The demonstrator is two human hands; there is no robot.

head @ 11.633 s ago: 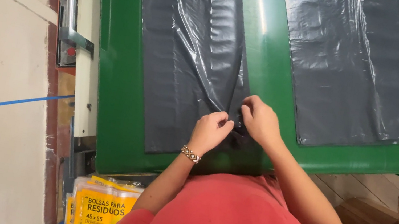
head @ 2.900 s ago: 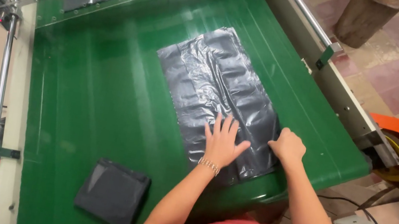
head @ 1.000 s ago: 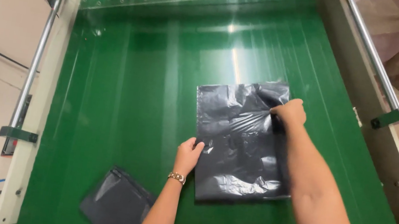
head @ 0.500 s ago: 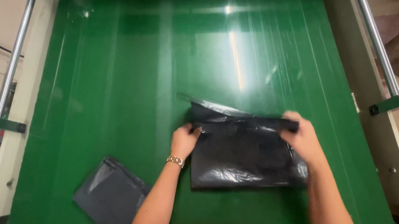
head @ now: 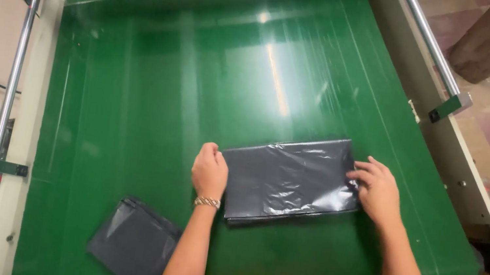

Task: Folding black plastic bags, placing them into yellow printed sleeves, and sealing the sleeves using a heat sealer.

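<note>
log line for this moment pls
left hand on folded black bag left edge | right hand on right edge | second folded bag beside | green belt

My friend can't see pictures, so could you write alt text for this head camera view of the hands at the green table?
A person's left hand and right hand press on the two ends of a folded black plastic bag lying on a green conveyor belt. A second folded black bag lies near the belt's front edge, left of the left arm.

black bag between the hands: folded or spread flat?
Folded. The black bag lies as a compact rectangle with a doubled near edge, left hand and right hand pressing its ends.
</note>
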